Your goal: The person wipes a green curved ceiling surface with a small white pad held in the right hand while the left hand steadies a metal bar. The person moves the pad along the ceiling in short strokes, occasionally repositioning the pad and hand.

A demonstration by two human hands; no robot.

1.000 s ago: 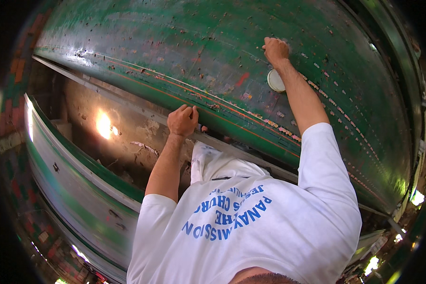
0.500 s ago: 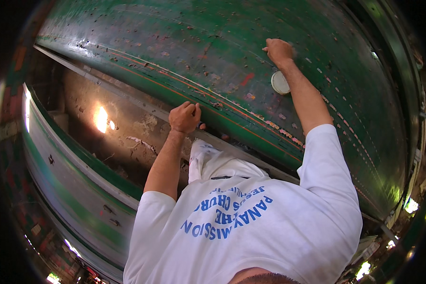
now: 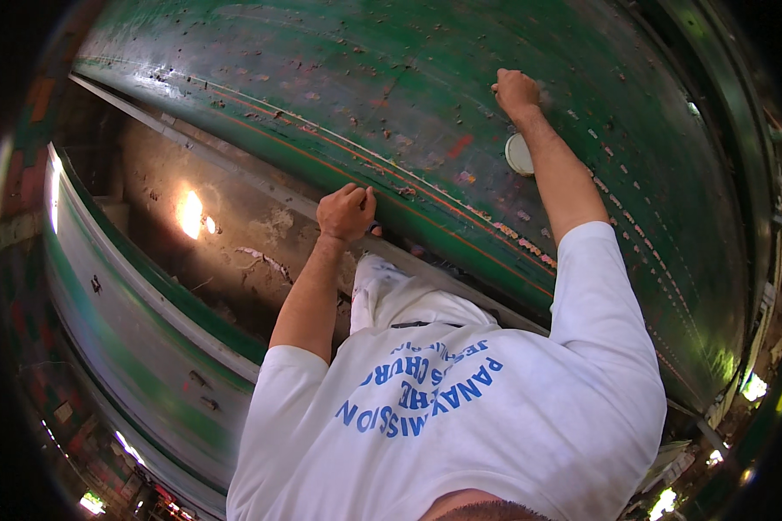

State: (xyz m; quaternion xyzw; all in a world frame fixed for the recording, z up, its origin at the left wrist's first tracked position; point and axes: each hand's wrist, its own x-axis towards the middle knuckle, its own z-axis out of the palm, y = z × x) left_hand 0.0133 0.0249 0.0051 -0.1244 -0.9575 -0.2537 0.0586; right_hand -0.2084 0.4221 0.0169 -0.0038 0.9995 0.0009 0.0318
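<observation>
My right hand (image 3: 518, 92) is closed in a fist over the dark green, paint-stained tabletop (image 3: 391, 78). What its fingers hold, if anything, is hidden; a faint blur shows beside its wrist. A white round container or lid (image 3: 518, 154) sits on the tabletop, partly covered by my right forearm. Nearer my body, my left hand (image 3: 346, 211) is also closed, knuckles up, at the table's near edge by the long rail (image 3: 200, 149). I cannot see inside its grip.
Specks, dried paint and pale flakes (image 3: 526, 245) dot the tabletop, with orange lines along its near side. Below the edge lies a brown floor with a bright light patch (image 3: 191, 214). A second long green surface (image 3: 139, 321) stands at the left, behind my body.
The whole view has shifted slightly, moving most things a little to the right. Both hands stay closed in nearly the same places over the table.
</observation>
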